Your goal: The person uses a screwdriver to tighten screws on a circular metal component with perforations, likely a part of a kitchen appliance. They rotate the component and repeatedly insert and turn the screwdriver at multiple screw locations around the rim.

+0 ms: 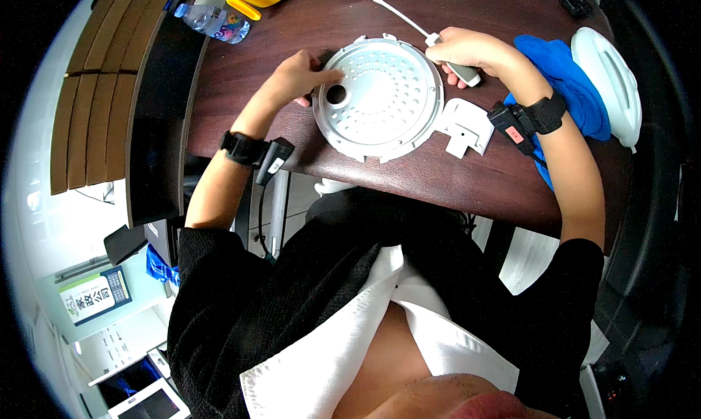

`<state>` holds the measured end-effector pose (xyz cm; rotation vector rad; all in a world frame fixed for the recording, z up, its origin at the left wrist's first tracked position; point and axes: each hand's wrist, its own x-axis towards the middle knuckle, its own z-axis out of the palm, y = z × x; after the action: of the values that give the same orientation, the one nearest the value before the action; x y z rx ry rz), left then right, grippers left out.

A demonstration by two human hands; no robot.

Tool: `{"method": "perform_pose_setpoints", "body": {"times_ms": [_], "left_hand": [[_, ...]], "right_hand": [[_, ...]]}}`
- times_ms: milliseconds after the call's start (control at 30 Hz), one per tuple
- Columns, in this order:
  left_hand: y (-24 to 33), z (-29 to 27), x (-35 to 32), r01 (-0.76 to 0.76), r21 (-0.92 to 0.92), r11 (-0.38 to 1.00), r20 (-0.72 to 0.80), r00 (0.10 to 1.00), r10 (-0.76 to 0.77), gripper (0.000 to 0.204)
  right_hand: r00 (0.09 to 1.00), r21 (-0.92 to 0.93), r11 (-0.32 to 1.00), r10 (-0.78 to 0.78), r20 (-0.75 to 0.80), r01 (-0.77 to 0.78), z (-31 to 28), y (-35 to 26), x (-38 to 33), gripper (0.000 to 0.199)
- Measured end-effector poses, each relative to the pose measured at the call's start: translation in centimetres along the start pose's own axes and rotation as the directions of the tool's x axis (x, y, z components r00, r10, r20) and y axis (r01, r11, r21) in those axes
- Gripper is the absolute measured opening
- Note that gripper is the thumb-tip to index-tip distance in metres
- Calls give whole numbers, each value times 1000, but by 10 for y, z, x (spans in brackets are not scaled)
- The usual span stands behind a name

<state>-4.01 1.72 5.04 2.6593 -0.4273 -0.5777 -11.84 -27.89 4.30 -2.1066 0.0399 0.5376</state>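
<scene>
Steadying looks like the job of the left hand [292, 82] in the head view, where the white perforated disc [391, 90] lies on the dark brown bench [511, 17] and serves as the landmark. At the disc's left edge, the left thumb rests on its face just above the dark round hole [336, 95], the other fingers curl outside the rim, and I cannot tell whether they grip beneath it. Beyond the disc's upper right edge, the right hand [475, 48] has its fingers clamped on the grey-and-white handle of a slim tool [466, 74], whose tip points away past the disc's far side. Good handling here, I judge, means keeping the disc flat, pressing near its rim, and turning the tool's tip inward before touching the face, with the thumb clear of its path. Just beside the disc's lower right edge sits a white bracket-shaped piece [467, 123], easily nudged if the disc is rotated; farther right, the blue cloth [577, 83] near the right wrist could snag a sweeping arm
</scene>
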Motion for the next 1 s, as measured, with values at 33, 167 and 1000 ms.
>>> {"method": "perform_pose_setpoints", "body": {"times_ms": [33, 167, 1000], "left_hand": [[-3, -1, -4, -24, -19, 1000, -1, 1000, 24, 66], [12, -8, -30, 116, 6, 993, 164, 980, -115, 54], [15, -26, -16, 23, -380, 925, -40, 998, -41, 49]], "right_hand": [[1000, -60, 998, 7, 2, -7, 0, 2, 1, 35], [999, -306, 952, 8, 38, 4, 2, -9, -6, 55], [997, 149, 987, 61, 48, -67, 1, 8, 2, 28]]}}
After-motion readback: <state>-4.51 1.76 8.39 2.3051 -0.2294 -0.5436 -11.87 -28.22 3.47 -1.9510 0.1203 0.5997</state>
